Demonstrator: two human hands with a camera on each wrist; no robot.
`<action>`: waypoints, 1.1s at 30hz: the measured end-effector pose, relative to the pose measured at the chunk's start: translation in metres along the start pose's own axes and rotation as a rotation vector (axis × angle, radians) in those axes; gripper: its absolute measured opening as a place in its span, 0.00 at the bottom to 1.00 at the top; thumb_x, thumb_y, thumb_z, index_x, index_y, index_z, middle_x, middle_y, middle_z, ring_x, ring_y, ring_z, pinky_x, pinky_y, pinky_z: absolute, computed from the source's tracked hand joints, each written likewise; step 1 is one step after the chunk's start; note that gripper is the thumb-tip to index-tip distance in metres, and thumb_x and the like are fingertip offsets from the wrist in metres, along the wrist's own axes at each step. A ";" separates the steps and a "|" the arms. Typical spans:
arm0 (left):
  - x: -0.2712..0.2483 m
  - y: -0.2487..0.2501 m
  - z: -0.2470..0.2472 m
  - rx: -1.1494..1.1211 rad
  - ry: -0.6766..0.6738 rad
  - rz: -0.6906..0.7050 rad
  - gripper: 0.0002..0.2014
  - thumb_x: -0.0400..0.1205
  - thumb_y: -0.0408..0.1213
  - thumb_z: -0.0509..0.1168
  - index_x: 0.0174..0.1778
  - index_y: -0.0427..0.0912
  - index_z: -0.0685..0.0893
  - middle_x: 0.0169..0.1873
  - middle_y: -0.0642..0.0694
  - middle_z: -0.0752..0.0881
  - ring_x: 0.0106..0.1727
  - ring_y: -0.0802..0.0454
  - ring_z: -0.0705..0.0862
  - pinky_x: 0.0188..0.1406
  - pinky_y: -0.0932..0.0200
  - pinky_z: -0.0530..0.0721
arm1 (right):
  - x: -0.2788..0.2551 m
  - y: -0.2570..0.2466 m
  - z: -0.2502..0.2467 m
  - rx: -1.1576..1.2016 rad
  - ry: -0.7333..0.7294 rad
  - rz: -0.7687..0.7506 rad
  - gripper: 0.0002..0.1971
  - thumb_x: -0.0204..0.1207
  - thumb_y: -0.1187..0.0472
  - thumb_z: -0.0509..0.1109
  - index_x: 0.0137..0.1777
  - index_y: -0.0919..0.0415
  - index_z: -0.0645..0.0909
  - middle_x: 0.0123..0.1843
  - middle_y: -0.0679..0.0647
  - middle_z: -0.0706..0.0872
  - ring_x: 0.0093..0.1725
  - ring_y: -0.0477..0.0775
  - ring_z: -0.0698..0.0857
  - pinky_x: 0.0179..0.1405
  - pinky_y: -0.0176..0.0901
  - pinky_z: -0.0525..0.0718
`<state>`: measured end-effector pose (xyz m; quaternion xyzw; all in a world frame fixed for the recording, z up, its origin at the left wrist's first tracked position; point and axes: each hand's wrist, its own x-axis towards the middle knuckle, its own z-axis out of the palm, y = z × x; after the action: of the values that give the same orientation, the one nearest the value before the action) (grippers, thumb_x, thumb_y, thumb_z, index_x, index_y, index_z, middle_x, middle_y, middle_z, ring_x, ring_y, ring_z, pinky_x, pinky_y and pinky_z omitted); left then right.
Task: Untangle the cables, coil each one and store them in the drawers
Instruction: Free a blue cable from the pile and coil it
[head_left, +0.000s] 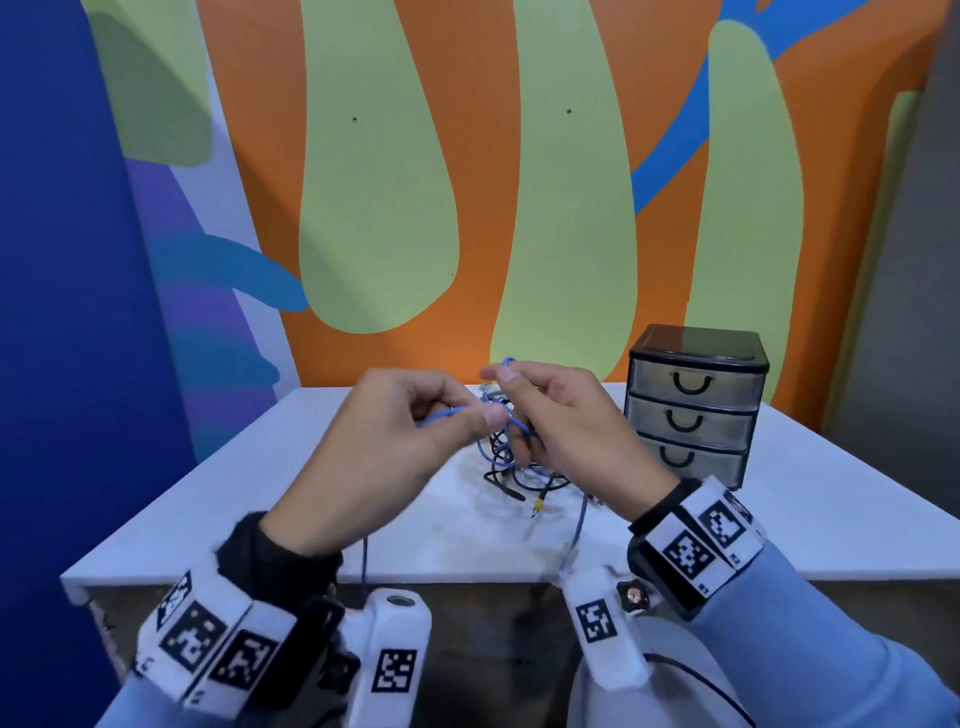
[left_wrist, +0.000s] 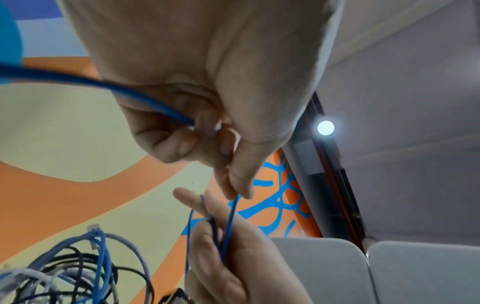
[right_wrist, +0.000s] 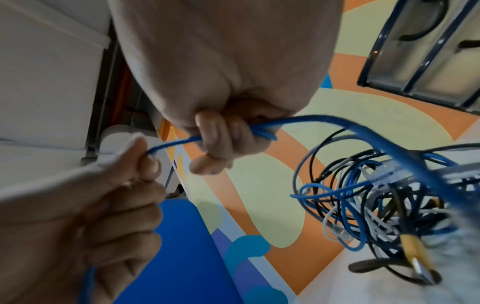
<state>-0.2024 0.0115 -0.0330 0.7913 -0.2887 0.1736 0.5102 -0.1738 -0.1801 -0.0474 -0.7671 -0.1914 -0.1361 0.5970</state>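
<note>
Both hands are raised above the middle of the white tabletop, working one blue cable. The left hand pinches this thin, round, smooth-jacketed cable between thumb and forefinger, its other fingers curled in to the palm. The right hand has its fingers folded round a loop of the same cable, which runs short and taut between the two hands. From the left hand a length of it hangs down over the near edge of the tabletop.

Below and just behind the hands, a tangle of cables lies on the tabletop: blue, pale grey-white and black strands looped through one another. A yellow-collared metal plug sticks out on its near side, next to a black plug end.

To the right, at the far side of the tabletop, stands a small drawer unit with a glossy black frame and three translucent grey drawers, each with a black U-shaped handle, all closed. Behind it rises a wall painted in orange, pale green and blue shapes. White wrist mounts with black-and-white square markers cover both forearms and hide part of the near tabletop edge.

The right wrist view alone shows clear plastic network plugs within the tangle and a braided black cable end. The left wrist view alone shows the blue cable crossing the right hand's palm in several strands. Only the head view shows the drawer unit whole.
</note>
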 end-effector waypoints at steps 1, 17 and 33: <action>0.003 -0.002 -0.002 -0.040 0.020 0.005 0.11 0.82 0.40 0.78 0.36 0.41 0.92 0.20 0.60 0.75 0.23 0.63 0.69 0.25 0.73 0.65 | 0.000 -0.001 -0.001 0.012 -0.025 0.011 0.17 0.93 0.52 0.61 0.65 0.61 0.88 0.21 0.53 0.76 0.23 0.51 0.70 0.24 0.37 0.69; 0.006 -0.050 0.037 0.325 -0.069 0.020 0.09 0.93 0.47 0.61 0.49 0.59 0.84 0.28 0.51 0.81 0.35 0.46 0.82 0.40 0.43 0.82 | -0.006 -0.010 -0.002 0.692 -0.142 0.073 0.21 0.93 0.58 0.58 0.76 0.75 0.77 0.34 0.54 0.84 0.25 0.48 0.69 0.30 0.38 0.68; 0.007 -0.002 -0.001 0.029 0.125 0.053 0.12 0.75 0.46 0.84 0.34 0.44 0.92 0.21 0.58 0.80 0.26 0.62 0.73 0.29 0.70 0.70 | -0.003 -0.001 -0.005 0.244 -0.219 0.105 0.16 0.94 0.60 0.58 0.72 0.64 0.83 0.30 0.60 0.82 0.23 0.52 0.67 0.27 0.40 0.67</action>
<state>-0.1952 0.0115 -0.0299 0.7784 -0.2746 0.2402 0.5108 -0.1769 -0.1854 -0.0469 -0.7081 -0.2299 0.0041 0.6676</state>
